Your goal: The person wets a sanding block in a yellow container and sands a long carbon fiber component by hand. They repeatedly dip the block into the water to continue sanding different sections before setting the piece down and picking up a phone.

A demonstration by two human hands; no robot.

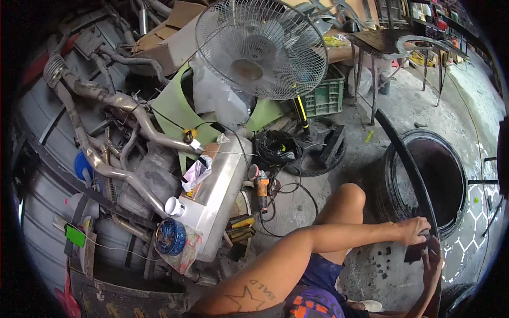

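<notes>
A long, narrow black curved strip (404,153) runs down the right side, from beside a black drum-like ring to the lower edge. My left arm reaches across to it, and my left hand (411,230) is closed on a small dark grey piece pressed at the strip's edge. Just below, my right hand (433,261) grips the strip, its fingers along the near face. A dark flat scrap (413,254) shows between the two hands; which hand touches it is unclear. Small black bits (383,261) lie on the floor under the strip.
The black ring (391,177) stands behind the strip. Left of my knees are an orange angle grinder (261,192) with its cord, a silver metal box (222,209), a white cup (174,206) and a blue tin (170,237). Exhaust pipes (119,100) and a fan (247,69) stand beyond.
</notes>
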